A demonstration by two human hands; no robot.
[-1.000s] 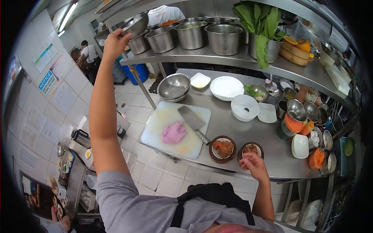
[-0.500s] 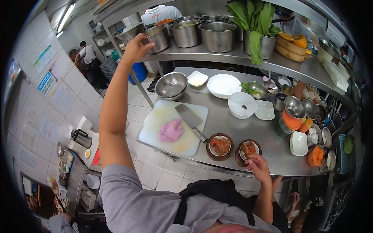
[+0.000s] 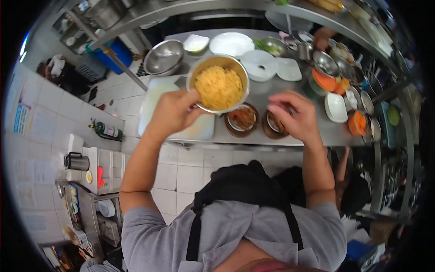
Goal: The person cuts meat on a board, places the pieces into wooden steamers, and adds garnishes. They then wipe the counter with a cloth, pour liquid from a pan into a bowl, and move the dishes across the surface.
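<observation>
My left hand (image 3: 174,111) grips the rim of a metal bowl (image 3: 219,84) filled with yellow shredded food and holds it above the steel counter, over the white cutting board (image 3: 156,93). My right hand (image 3: 294,115) hovers with curled fingers over the right one of two small brown dishes (image 3: 273,127) of cooked food; whether it holds anything I cannot tell. The left brown dish (image 3: 240,120) sits just below the held bowl.
On the steel counter (image 3: 272,97) stand stacked metal bowls (image 3: 163,57), white plates (image 3: 231,44), a round white lid (image 3: 258,65) and several small tins and orange tubs (image 3: 324,79) at right. Another person's hand (image 3: 322,38) reaches in at the far right. Tiled floor lies left.
My left hand has come down from the overhead shelf with the bowl of yellow food to the counter. My right hand has moved over the right brown dish. The view tilted downward.
</observation>
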